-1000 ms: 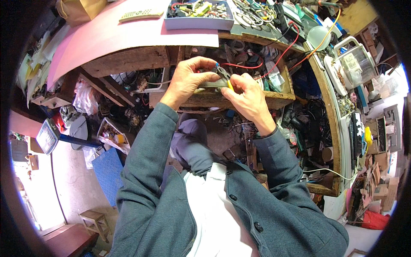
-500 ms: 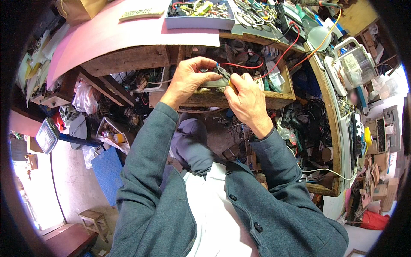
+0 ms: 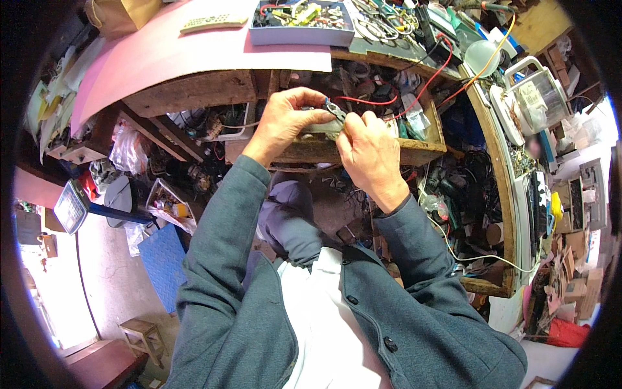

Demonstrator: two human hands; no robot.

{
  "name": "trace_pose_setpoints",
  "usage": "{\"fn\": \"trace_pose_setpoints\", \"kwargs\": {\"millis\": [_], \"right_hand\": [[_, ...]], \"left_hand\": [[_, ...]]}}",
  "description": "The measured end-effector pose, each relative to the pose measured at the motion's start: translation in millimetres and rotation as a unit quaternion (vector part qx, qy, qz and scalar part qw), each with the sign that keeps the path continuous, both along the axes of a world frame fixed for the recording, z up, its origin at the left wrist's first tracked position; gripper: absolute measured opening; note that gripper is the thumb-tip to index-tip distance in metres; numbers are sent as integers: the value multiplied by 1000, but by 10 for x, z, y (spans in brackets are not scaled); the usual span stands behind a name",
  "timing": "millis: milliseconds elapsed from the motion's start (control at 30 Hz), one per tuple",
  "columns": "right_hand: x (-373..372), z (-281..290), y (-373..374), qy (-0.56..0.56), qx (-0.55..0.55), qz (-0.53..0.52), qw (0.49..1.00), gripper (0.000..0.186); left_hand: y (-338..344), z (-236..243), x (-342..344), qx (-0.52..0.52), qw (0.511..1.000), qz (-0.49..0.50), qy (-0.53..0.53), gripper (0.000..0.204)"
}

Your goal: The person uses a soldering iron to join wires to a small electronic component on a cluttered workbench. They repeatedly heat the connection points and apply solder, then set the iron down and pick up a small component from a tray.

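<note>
Pinching a small dark part (image 3: 334,111) between them, left hand (image 3: 285,123) and right hand (image 3: 369,152) both closed, seemingly mid-fitting; steady fingertip work comes next.

We are seeing a pink board (image 3: 194,55), a grey-blue parts tray (image 3: 301,34), a red wire (image 3: 414,97), a yellow cable (image 3: 499,55) and grey-green jacket sleeves (image 3: 220,259).
</note>
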State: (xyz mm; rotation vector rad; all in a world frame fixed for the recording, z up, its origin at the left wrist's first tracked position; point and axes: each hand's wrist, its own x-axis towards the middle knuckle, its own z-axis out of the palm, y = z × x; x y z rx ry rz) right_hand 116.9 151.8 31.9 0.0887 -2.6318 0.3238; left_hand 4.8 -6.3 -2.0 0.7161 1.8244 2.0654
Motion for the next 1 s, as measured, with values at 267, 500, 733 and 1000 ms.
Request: {"fn": "trace_pose_setpoints", "kwargs": {"millis": [267, 500, 733, 1000], "right_hand": [[-23, -80, 15, 8, -12, 18, 1000, 17], [-31, 9, 27, 5, -16, -1, 1000, 17], [-46, -11, 2, 25, 21, -27, 999, 19], [-69, -42, 66, 8, -3, 10, 1000, 17]], "left_hand": [[-5, 60, 21, 12, 999, -15, -29, 24], [-3, 45, 17, 21, 999, -11, -32, 22], [16, -3, 8, -1, 1000, 23, 1, 22], [4, -13, 7, 4, 1000, 14, -13, 19]]}}
